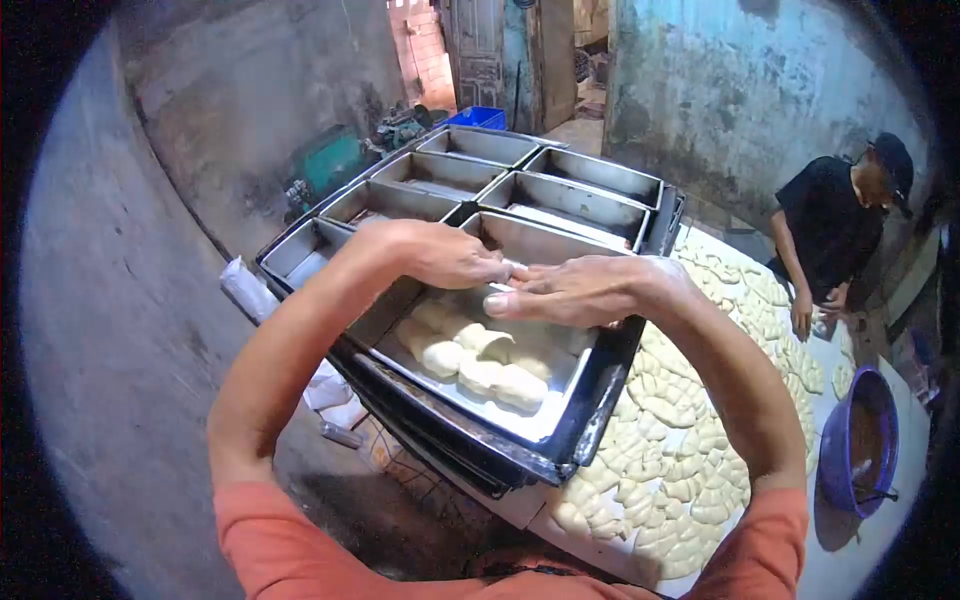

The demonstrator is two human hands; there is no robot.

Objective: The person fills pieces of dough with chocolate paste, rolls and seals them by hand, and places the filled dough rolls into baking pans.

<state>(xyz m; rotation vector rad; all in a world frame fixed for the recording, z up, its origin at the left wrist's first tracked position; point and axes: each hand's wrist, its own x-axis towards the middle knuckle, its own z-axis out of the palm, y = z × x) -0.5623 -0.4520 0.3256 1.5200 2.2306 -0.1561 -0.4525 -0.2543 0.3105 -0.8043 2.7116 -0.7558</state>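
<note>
My left hand (455,258) and my right hand (575,290) meet fingertip to fingertip above the nearest metal baking tin. The left fingers are bent together. My right hand lies flat, its fingers stretched toward the left one and its thumb apart below. A small whitish bit shows where the hands meet; I cannot make out what it is. Beneath them, several smooth pale dough pieces (485,372) lie side by side in the tin (545,425).
More rectangular tins (585,185) stand in a dark tray (450,452). Flattened dough pieces (650,440) cover the white table on the right, near a purple basin (835,450). A co-worker (835,215) in a black shirt bends over the far side. A wall (120,350) rises at left.
</note>
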